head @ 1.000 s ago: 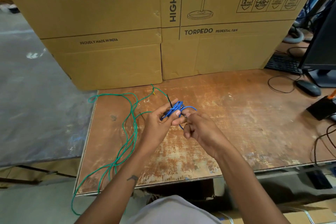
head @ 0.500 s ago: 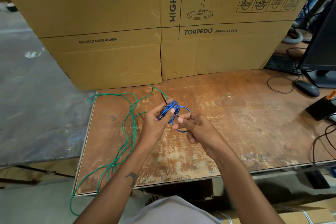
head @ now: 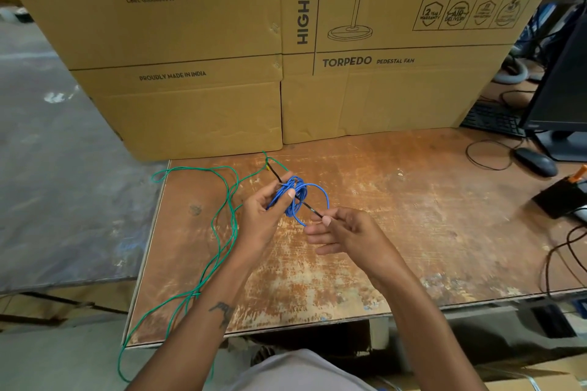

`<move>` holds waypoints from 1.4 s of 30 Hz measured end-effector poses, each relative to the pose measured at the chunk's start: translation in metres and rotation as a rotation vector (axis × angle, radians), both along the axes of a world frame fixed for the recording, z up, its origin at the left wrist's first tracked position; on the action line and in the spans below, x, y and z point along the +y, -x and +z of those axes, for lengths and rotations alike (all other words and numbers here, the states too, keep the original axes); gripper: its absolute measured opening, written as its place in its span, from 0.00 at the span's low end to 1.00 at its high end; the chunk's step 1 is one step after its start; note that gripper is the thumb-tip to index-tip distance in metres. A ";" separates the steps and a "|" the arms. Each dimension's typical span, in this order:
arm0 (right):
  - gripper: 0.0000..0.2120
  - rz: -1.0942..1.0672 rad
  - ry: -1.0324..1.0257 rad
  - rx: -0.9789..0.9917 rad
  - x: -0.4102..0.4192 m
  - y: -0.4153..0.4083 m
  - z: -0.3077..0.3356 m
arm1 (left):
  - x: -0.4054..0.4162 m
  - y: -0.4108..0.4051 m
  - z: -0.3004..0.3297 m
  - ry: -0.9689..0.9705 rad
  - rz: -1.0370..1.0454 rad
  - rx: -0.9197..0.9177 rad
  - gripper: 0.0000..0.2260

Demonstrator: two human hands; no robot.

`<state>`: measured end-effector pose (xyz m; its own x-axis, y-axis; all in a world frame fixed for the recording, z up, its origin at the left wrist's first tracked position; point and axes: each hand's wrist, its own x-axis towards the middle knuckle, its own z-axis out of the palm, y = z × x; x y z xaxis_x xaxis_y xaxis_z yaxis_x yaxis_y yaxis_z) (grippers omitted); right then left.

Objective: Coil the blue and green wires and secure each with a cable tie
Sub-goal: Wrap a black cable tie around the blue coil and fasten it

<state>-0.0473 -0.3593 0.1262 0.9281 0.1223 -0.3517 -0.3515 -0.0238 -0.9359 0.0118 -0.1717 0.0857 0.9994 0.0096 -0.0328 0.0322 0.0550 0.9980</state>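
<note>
worn brown wooden tabletop (head: 397, 216) carries our work | loose green wire (head: 222, 232) trails off its left edge, uncoiled | coiled blue wire bundle (head: 293, 200) gripped in our left hand (head: 263, 219), just above the tabletop | thin black cable tie (head: 306, 205) runs diagonally from the coil down-right to our right hand (head: 343, 232), which pinches its tail; we judge the pull goes that way

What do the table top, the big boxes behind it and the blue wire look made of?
Table top: likely plywood or laminated board, its brown finish worn to pale patches.
Boxes: corrugated cardboard, matte tan, printed in black, with visible seams.
Blue wire: apparently plastic-insulated, smooth and slightly glossy, bending in soft loops in the left hand.
</note>
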 end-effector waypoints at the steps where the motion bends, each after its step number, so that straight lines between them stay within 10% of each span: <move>1: 0.10 -0.016 0.031 -0.007 -0.002 0.000 0.000 | -0.001 0.001 0.000 0.010 -0.011 0.006 0.17; 22: 0.16 -0.254 0.731 -0.894 0.004 0.007 -0.004 | -0.007 0.004 0.002 0.116 -0.050 0.098 0.24; 42: 0.07 -0.247 0.035 -0.566 0.014 -0.008 0.008 | -0.015 0.031 0.031 -0.347 -0.312 -0.011 0.16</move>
